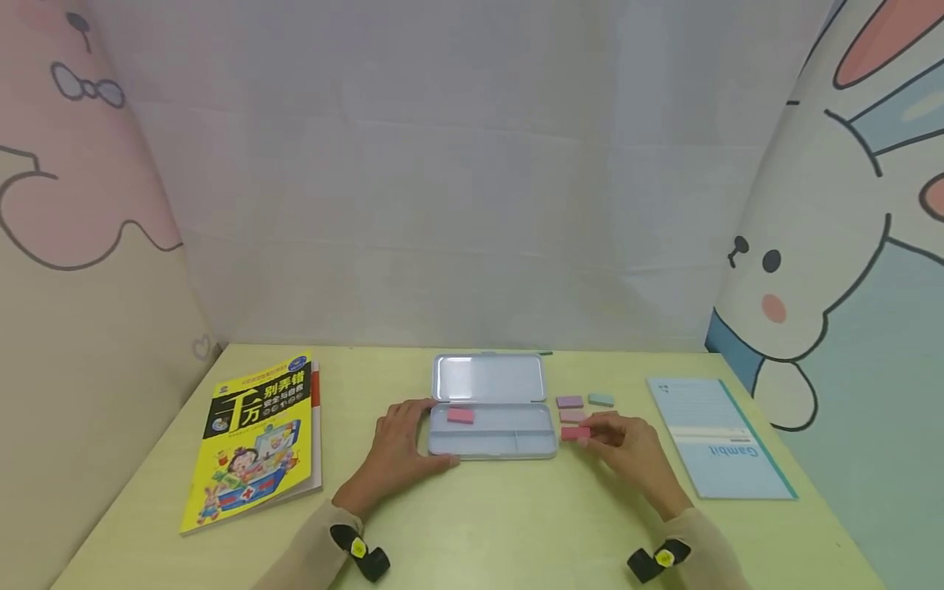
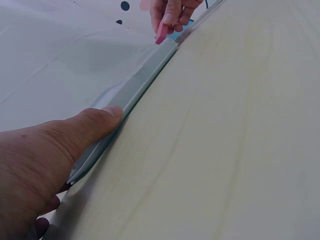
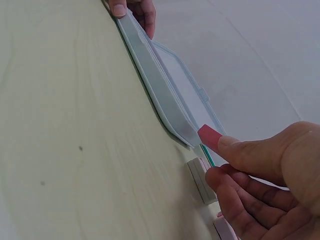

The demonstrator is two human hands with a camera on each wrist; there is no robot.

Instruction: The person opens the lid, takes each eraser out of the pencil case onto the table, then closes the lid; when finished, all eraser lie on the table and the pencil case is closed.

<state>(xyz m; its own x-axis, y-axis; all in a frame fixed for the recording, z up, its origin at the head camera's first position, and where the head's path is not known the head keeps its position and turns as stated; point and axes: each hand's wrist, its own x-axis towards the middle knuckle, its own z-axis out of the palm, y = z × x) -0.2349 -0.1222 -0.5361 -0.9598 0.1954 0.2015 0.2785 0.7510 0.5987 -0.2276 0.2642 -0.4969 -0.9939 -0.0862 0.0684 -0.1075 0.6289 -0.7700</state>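
Observation:
A pale blue pencil case (image 1: 492,443) lies open on the table, its lid (image 1: 489,378) folded back. My left hand (image 1: 401,442) grips the case's left end, thumb along the front edge and fingers around the back corner. One pink eraser (image 1: 460,416) is in the long back compartment. Just off the case's right end, my right hand (image 1: 625,447) pinches a darker pink eraser (image 3: 210,137) between thumb and fingers. In the right wrist view it is tilted near the case's corner. Close by lie a purple eraser (image 1: 569,401), a light pink eraser (image 1: 572,415) and a teal eraser (image 1: 601,400).
A yellow book (image 1: 258,442) lies at the left of the table (image 1: 501,524). To the right is a pale blue notebook (image 1: 719,438) marked "Gambit". A white sheet (image 1: 457,180) hangs behind the table, with cartoon-printed panels on both sides.

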